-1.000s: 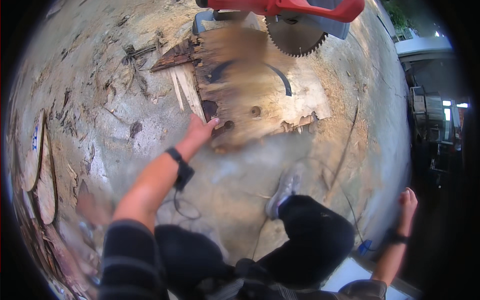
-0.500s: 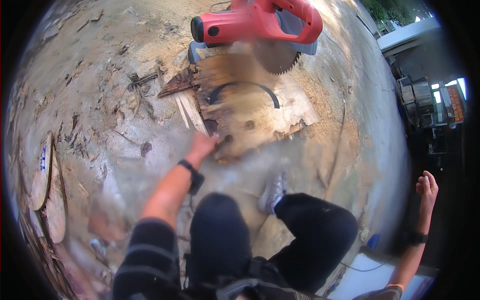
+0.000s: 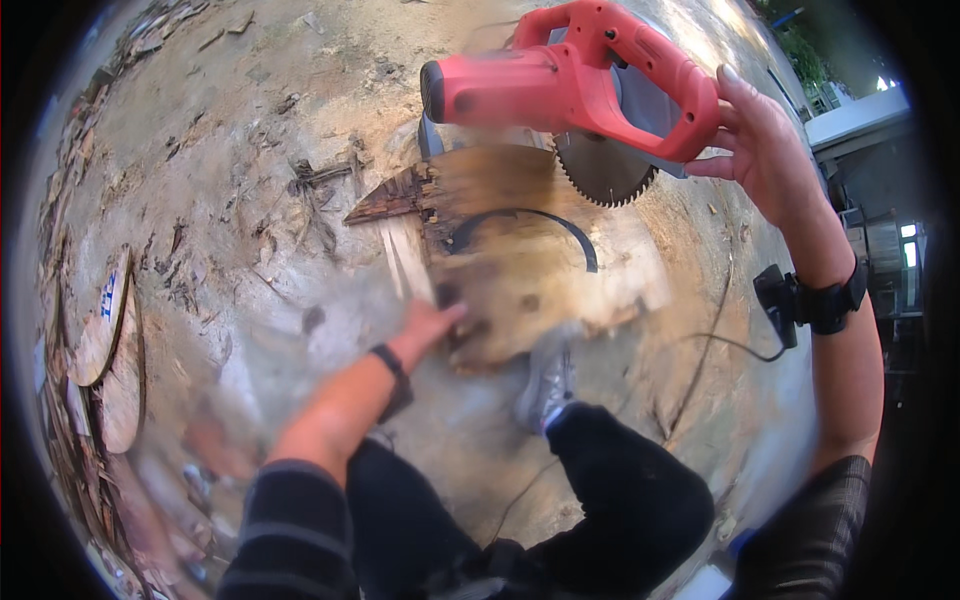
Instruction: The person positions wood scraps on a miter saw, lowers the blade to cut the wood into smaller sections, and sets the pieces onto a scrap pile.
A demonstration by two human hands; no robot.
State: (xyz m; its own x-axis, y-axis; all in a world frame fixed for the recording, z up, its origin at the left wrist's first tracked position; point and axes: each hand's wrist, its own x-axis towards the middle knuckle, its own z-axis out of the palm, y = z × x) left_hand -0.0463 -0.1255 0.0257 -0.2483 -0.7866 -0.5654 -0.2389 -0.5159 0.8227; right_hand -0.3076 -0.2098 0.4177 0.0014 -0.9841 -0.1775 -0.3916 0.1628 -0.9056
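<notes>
My right hand [image 3: 755, 140] is at the rear handle of a red circular saw [image 3: 520, 85], fingers curled against it. The saw's toothed blade [image 3: 605, 170] shows over a worn, broken wooden board [image 3: 550, 300] marked with a dark curved band [image 3: 580, 240]. My left hand [image 3: 430, 320], blurred, holds the board's left edge near dark holes, thumb on top. A splintered dark piece [image 3: 380, 195] and pale strips [image 3: 400, 255] lie at the board's left side. Black straps with small devices are on both wrists.
A dusty ground [image 3: 200, 150] is strewn with bark bits and sawdust. Wood offcuts [image 3: 110, 350] are piled at the left. My shoe [image 3: 550, 385] is just below the board. A cord [image 3: 705, 350] crosses the ground at right, near a shaded structure [image 3: 890, 250].
My right hand has risen from low at the right to the saw's handle. The saw and board now appear farther right in view. My left hand stays at the board's edge.
</notes>
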